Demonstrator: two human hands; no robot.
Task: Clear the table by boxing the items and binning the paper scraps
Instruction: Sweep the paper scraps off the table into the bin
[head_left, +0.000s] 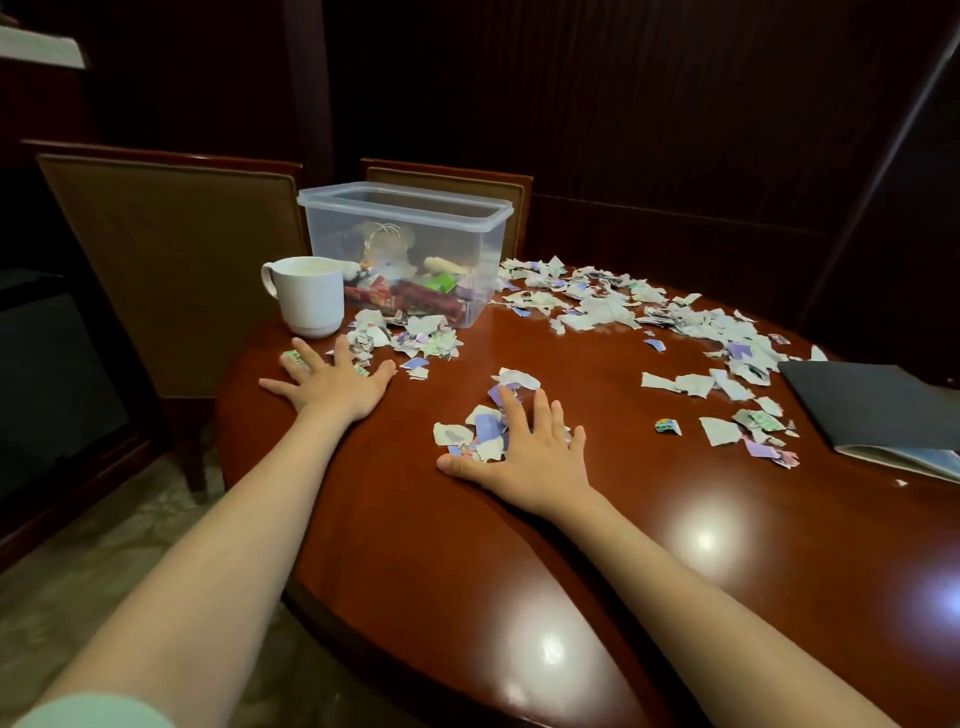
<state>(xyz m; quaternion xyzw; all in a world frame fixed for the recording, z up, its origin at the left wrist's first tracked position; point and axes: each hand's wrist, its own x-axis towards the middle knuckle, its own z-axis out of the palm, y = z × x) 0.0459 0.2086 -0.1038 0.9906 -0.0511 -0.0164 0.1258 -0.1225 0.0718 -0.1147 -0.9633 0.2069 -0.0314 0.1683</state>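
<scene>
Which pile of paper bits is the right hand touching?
The small pile under the right hand, nearest the camera; others lie by the clear box and farther right.

The table is dark red wood, polished glossy, mirroring lamp glare; the box is clear smooth plastic; the mug looks white glazed ceramic; the scraps are torn printed paper; 2 chairs show matt cloth

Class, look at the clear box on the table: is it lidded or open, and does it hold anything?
Open: the box has no lid. Partly filled: packets lie at its bottom.
</scene>
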